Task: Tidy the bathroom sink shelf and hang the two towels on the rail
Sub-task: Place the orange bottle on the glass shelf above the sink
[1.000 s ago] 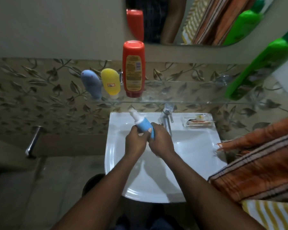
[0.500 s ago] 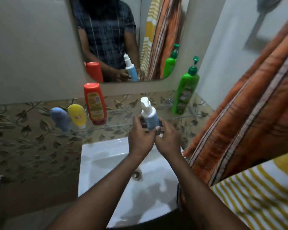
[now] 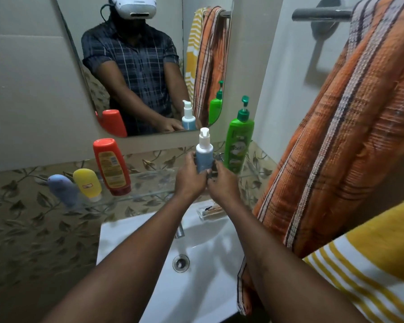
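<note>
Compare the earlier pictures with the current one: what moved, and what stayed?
The left hand and right hand lifted the blue pump bottle from over the sink up to the glass shelf, beside the green pump bottle, gripping it throughout. The red bottle, yellow bottle and pale blue bottle stayed on the shelf; the orange towel still hangs.

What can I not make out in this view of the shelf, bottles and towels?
Base of the blue pump bottle: head view, hidden by the left hand and right hand; whether it stands on the glass shelf cannot be told.
Yellow striped towel: cut off by the right and bottom edges.
Label text of the red bottle: too small.
Tap: mostly behind the left forearm.
</note>
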Demonstrator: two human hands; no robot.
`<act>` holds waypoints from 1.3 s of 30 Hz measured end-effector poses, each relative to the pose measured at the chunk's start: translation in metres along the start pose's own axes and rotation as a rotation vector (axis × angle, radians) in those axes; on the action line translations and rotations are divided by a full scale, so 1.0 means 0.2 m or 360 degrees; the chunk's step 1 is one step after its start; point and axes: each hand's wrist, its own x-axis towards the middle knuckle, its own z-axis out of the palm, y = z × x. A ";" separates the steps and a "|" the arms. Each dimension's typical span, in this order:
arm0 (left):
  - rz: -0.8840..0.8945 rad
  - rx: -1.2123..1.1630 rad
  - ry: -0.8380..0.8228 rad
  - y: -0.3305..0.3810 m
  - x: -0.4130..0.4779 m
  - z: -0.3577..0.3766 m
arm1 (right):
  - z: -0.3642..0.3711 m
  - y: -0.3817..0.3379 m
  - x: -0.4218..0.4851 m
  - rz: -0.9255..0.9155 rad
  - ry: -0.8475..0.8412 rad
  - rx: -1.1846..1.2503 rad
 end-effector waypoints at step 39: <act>-0.0074 0.0214 0.0053 -0.07 -0.01 0.11 | -0.17 0.05 -0.16 0.0126 0.0078 -0.0033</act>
